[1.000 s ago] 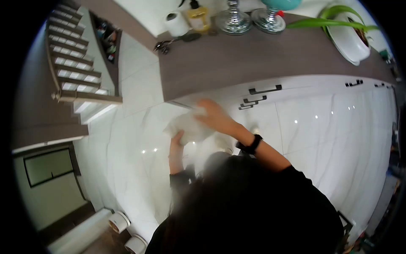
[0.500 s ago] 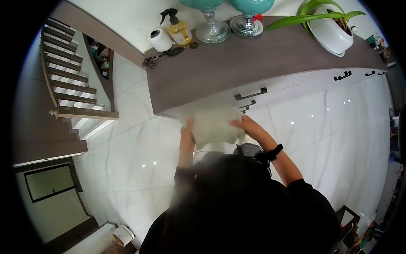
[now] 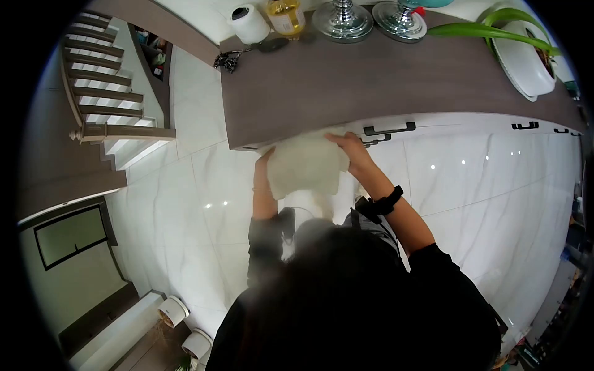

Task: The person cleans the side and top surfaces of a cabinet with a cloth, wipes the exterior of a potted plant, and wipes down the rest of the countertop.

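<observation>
A pale, whitish-green cloth (image 3: 304, 167) is stretched between my two hands, just in front of the cabinet's front edge. My left hand (image 3: 263, 168) grips its left side, with most of the fingers hidden behind the fabric. At the upper right corner, my right hand (image 3: 351, 151) pinches the cloth, thumb on top. The lower edge of the cloth hangs loose toward my body.
Ahead is a cabinet with a brown top (image 3: 322, 80) and black drawer handles (image 3: 390, 128). Along its back stand a white container (image 3: 249, 25), a yellow bottle (image 3: 286, 17), silver glass stands (image 3: 342, 21) and a potted plant (image 3: 526, 59). Stairs (image 3: 102, 86) rise at left.
Both hands have moved forward with the cloth, closer to the cabinet edge. The cloth looks more spread and less blurred. My view has shifted slightly, and the things on the cabinet sit higher.
</observation>
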A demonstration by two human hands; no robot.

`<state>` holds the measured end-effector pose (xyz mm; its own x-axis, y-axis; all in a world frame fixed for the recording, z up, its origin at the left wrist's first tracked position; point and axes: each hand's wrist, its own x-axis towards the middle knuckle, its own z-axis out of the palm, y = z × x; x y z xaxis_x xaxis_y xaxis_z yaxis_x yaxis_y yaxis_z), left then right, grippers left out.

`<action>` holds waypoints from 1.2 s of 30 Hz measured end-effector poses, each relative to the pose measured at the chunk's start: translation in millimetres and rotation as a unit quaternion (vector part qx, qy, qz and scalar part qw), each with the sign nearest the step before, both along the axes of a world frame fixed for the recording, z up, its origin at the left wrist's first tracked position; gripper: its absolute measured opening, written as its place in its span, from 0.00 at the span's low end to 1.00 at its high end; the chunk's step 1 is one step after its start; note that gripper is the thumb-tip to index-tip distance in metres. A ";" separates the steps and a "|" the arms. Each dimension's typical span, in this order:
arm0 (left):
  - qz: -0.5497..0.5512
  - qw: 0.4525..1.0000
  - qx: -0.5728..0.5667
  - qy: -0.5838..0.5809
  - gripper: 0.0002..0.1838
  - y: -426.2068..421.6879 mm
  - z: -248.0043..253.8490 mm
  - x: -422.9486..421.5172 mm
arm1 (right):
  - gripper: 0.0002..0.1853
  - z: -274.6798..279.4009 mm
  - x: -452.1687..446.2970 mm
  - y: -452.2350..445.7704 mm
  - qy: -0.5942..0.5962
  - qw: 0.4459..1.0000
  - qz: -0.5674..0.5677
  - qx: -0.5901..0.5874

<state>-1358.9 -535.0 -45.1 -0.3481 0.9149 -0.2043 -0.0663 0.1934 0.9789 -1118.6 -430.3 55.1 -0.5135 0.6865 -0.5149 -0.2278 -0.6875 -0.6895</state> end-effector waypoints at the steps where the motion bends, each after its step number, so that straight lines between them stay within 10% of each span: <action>1: -0.038 0.993 0.014 0.108 0.16 -0.7 -10.0 -7.2 | 0.15 -10.1 -7.0 1.0 0.016 1.000 -0.002 -0.005; 6: -0.132 0.922 0.038 0.363 0.16 3.7 -25.6 -21.8 | 0.14 -103.6 -26.2 2.0 -0.012 0.999 0.014 0.032; 11: -0.039 0.976 -0.100 0.190 0.14 -4.6 -154.4 -58.8 | 0.16 -203.1 -39.5 -6.7 -0.024 0.991 0.078 0.107; 18: 0.161 0.983 -0.004 -0.089 0.14 -17.7 144.9 4.9 | 0.18 45.0 -22.3 -23.2 -0.011 1.000 0.008 0.009; 22: 0.151 0.986 -0.017 -0.074 0.13 -22.1 162.9 -1.8 | 0.19 46.2 -27.2 -18.8 -0.021 0.999 0.034 0.038; 32: 0.113 0.992 -0.053 0.008 0.12 -3.4 68.3 -12.9 | 0.18 -14.5 -60.0 -23.6 -0.141 0.977 0.015 0.159; 36: 0.119 0.988 -0.100 0.010 0.11 -4.8 -81.9 -50.0 | 0.20 -73.7 -86.4 -26.8 -0.202 0.962 0.070 0.172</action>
